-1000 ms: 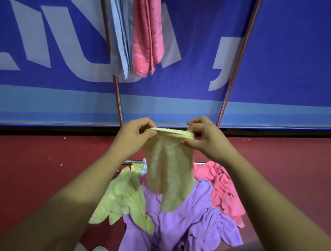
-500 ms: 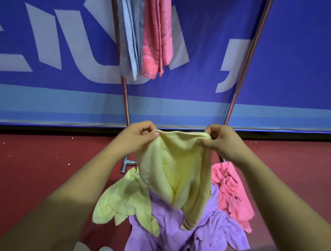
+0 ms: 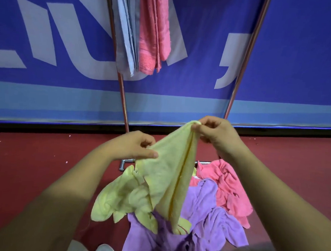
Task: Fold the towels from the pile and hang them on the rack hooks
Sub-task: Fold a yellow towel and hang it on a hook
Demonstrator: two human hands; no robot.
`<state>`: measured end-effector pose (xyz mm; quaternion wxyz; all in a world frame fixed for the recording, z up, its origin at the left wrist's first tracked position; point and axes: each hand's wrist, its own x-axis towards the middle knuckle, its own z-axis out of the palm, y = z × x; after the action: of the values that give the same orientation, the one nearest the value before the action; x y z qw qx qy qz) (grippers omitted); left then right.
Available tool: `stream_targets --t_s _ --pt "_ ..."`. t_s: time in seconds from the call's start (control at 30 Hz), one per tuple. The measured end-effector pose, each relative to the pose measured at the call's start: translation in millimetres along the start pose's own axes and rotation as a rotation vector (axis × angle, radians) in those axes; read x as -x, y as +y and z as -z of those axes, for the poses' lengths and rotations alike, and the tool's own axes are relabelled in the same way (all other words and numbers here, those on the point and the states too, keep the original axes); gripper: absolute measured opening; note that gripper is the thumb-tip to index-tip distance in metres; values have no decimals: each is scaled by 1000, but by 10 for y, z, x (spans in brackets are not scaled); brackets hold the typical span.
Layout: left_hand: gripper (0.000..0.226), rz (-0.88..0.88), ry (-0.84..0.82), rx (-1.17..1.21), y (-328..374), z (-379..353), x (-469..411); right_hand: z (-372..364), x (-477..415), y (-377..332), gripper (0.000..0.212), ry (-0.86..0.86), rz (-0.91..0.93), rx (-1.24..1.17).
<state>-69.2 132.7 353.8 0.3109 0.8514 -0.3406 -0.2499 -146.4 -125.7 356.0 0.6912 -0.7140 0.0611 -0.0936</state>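
Against a blue banner (image 3: 291,55), over a red floor (image 3: 32,165), you hold a yellow towel (image 3: 169,174) above the pile (image 3: 209,215). Your left hand (image 3: 132,145) pinches an edge low and your right hand (image 3: 214,132) pinches a corner higher. Level both hands, find matching corners and draw the edge taut before folding. The rack (image 3: 122,89) stands just ahead.

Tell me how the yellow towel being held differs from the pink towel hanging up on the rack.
Colour: the held yellow towel is pale yellow; the hanging pink towel is pink.
Support: the yellow one is pinched by the left hand and right hand; the pink one hangs from the rack, its hook out of frame.
Shape: the yellow one is loose and slanted; the pink one hangs straight in neat layers.
Both look like soft towelling.
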Motion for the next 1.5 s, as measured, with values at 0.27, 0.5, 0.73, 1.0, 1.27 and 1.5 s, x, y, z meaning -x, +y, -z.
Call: stream_targets --t_s 0.27,0.5,0.73,1.0,1.27,1.5 --pt "16 26 417 684 64 -13 -94 174 -37 131 15 -63 -53 397" --pt "11 -67 191 295 292 -143 -150 -190 85 98 45 -452 -112 175" --pt "34 -35 136 528 288 -163 -153 -232 127 63 21 -338 -42 189" --pt "22 -92 204 282 298 -208 -173 -76 31 25 19 -227 -150 -46" --pt "19 -16 109 62 230 -205 -174 -85 55 -76 12 -54 -2 63" --pt "25 326 -20 -507 -167 -222 -175 199 -116 81 17 355 36 79"
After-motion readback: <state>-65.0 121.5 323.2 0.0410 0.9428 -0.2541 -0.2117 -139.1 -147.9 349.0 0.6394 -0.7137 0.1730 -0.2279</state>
